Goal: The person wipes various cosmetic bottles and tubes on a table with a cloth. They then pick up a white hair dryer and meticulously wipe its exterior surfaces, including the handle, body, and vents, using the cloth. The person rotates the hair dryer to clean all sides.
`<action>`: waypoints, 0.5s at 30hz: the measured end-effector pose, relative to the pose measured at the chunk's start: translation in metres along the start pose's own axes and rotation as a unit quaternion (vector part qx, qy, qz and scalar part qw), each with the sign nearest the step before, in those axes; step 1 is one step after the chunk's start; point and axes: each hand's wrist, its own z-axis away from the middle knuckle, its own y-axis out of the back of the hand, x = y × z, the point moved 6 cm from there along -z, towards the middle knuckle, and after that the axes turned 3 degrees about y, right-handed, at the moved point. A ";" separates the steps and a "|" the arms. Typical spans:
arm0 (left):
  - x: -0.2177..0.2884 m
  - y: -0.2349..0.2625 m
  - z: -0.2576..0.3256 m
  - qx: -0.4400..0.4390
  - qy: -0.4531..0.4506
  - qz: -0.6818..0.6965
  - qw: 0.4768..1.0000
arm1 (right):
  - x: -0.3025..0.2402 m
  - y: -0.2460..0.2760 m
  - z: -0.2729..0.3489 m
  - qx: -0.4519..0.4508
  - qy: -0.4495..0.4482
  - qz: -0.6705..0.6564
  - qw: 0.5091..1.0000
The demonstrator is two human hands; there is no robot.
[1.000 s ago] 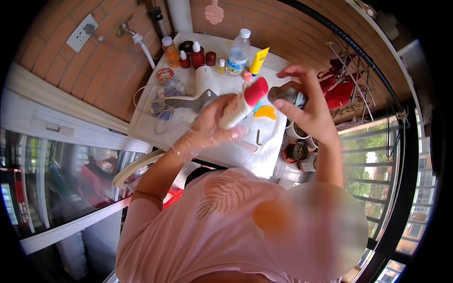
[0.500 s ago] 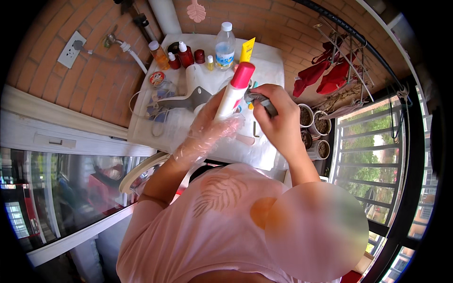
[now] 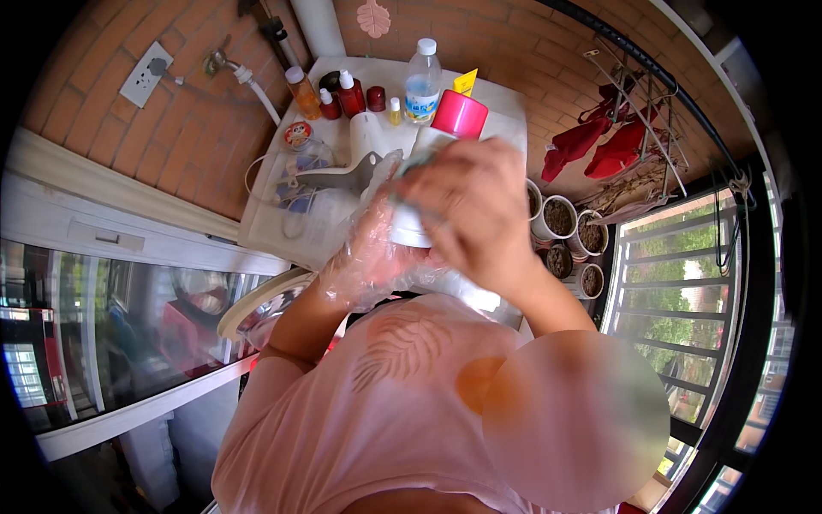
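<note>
My left hand [image 3: 372,244], in a clear plastic glove, is closed round a white spray-can-shaped bottle [image 3: 408,228] with a bright pink cap [image 3: 461,115]. The bottle is tilted over the table, cap end away from me. My right hand [image 3: 481,206], smeared by motion, lies across the bottle's middle and hides much of it. A grey cloth-like piece [image 3: 417,169] shows at its fingers, against the bottle. Beyond my left hand lies a grey-and-white handled tool [image 3: 342,176] on the table.
On the white-covered table [image 3: 507,101] stand a clear water bottle [image 3: 422,90], red bottles [image 3: 351,96], an amber bottle [image 3: 301,92] and a yellow tube [image 3: 465,82]. Several soil-filled pots [image 3: 556,218] stand at right, below red cloths on a hanging rack [image 3: 623,149]. A glazed door is at left.
My right hand has moved left and across the bottle, bringing the grey piece onto it. The bottle has tipped, so its cap sits farther right. The view has shifted slightly.
</note>
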 end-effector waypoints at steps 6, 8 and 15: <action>-0.004 0.000 -0.008 -0.272 0.000 0.087 0.958 | 0.014 -0.003 0.010 0.055 -0.064 -0.025 0.996; -0.007 0.011 -0.011 -0.150 0.051 0.276 0.948 | -0.013 -0.013 0.007 -0.043 -0.022 -0.105 0.993; 0.010 0.011 0.000 -0.093 -0.085 -0.039 0.991 | -0.009 -0.015 0.011 -0.110 -0.029 -0.169 0.979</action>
